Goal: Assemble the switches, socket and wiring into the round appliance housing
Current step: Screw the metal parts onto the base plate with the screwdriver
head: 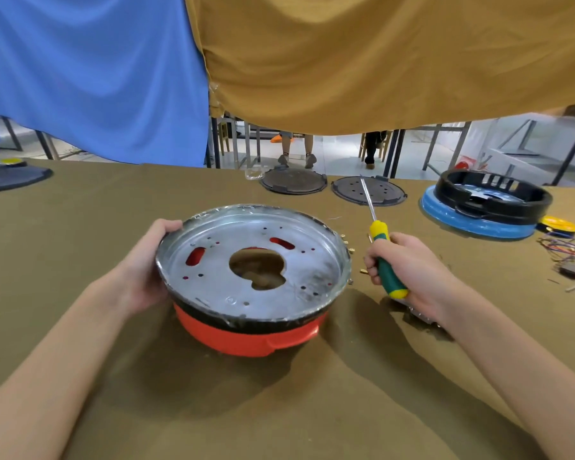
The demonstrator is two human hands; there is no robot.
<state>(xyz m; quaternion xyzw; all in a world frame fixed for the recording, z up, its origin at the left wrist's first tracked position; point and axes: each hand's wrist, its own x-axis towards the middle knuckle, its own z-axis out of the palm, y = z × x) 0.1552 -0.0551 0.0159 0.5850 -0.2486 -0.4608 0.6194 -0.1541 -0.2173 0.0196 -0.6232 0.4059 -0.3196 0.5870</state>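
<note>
The round appliance housing [246, 336] has a red body, a black band and a silver metal plate [213, 280] with a keyhole-shaped centre hole and several small holes. It stands tilted toward me on the brown cloth. My left hand [146, 260] grips its left rim. My right hand [409, 270] holds a screwdriver [384, 257] with a green and yellow handle, shaft pointing up and away, to the right of the housing. Loose wiring [571, 257] lies at the far right. Small brass screws [362, 270] sit beside the housing's right edge.
Two dark round plates [292, 181] [369, 190] lie at the table's far edge. A black ring housing [492, 194] on a blue disc [478, 224] stands back right. Another dark disc [14, 177] is far left. Blue and ochre cloths hang overhead.
</note>
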